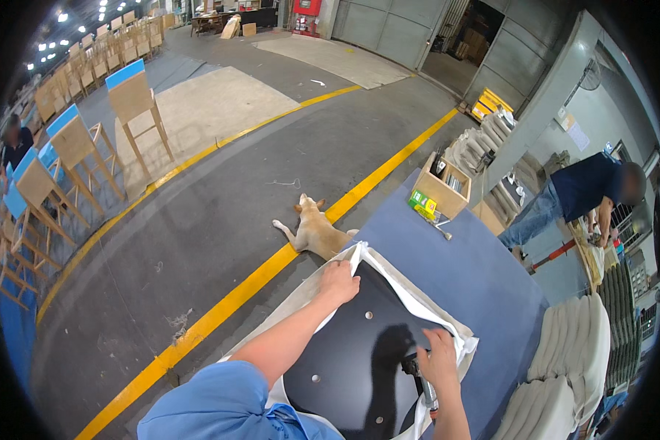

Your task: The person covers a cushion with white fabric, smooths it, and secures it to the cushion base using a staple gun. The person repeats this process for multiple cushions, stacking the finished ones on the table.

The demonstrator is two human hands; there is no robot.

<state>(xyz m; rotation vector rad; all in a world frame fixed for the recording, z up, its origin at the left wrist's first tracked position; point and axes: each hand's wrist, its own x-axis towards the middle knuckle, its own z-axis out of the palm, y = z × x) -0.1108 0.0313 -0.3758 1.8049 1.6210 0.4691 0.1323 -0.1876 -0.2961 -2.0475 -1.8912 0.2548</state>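
Observation:
A black panel [359, 345] with several round holes lies on pale fabric, whose white edge [411, 293] is folded up around it. My left hand [339, 282] is closed on the fabric edge at the panel's far left corner. Over the panel's right side hovers my right hand [440, 356], its fingers bent and its thumb apart from them, close to the folded edge. A black and silver hand tool, seemingly a staple gun [427, 392], lies along the thumb side of that hand, partly hidden. The hand's shadow falls across the panel.
A blue-grey tabletop [447, 257] bears a wooden box [441, 187] of supplies. Beyond its left edge a dog [319, 233] lies on the floor across a yellow line. Stacked cushions [565, 345] stand right; another person [576, 187] bends over a bench. Wooden chairs [136, 106] line the left.

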